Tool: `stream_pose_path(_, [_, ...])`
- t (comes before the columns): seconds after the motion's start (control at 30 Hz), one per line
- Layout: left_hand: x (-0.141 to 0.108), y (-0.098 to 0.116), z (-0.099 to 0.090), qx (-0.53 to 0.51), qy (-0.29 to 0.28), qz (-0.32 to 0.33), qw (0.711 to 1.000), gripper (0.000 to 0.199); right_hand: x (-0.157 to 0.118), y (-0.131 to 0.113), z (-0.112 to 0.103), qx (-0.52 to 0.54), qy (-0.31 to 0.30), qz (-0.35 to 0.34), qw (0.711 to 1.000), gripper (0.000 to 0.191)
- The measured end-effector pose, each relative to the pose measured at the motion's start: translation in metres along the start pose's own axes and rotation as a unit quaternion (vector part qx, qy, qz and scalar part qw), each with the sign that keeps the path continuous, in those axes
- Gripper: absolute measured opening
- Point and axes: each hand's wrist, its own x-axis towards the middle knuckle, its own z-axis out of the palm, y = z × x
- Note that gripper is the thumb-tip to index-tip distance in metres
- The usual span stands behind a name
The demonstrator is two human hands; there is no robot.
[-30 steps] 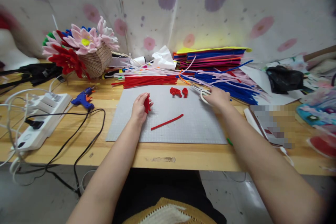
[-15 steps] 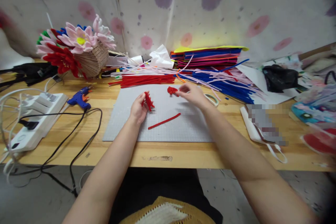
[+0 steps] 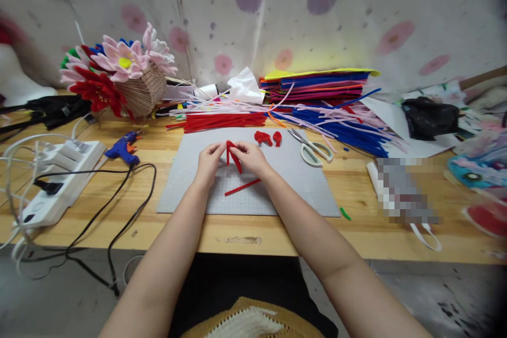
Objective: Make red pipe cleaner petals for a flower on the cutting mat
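Observation:
Over the grey cutting mat [image 3: 182,190], my left hand [image 3: 209,163] and my right hand [image 3: 250,158] meet with fingertips pinched on red pipe cleaners [image 3: 234,159]. The pieces hang down from the pinch in a narrow upside-down V. Below my right wrist, a single straight red pipe cleaner [image 3: 242,187] lies on the mat, its right end reaching my forearm. Behind my right hand rest small curled red pieces [image 3: 263,138] and another one [image 3: 277,139] beside them. Scissors [image 3: 311,150] with pale handles lie at the mat's right edge, partly spread.
A bundle of red pipe cleaners [image 3: 224,121] borders the mat's far edge, with blue ones [image 3: 348,134] to the right. At left are a blue glue gun [image 3: 124,149], a power strip [image 3: 59,190] and loose cords. A basket [image 3: 144,92] of fuzzy flowers stands behind.
My right hand has come left from the curled red pieces to my left hand and now grips the red pipe cleaners too. A separate curled piece and the scissors are now uncovered.

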Motion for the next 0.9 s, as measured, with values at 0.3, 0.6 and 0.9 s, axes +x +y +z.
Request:
stream_pose_path(0.3, [-0.005,-0.003,0.005,0.024,0.022,0.02,0.999,0.018,-0.008,0.004,0.01,0.062,-0.062,0.024,0.996,0.027])
stream_pose_path(0.6, [-0.004,0.002,0.002,0.027,-0.017,-0.061,0.998,0.025,-0.005,0.01,0.019,0.214,-0.098,0.133,0.963,0.021])
stream_pose_path(0.9, [0.0,0.0,-0.001,0.015,0.06,-0.03,0.998,0.014,-0.014,-0.01,0.025,0.262,-0.16,0.174,0.936,0.015])
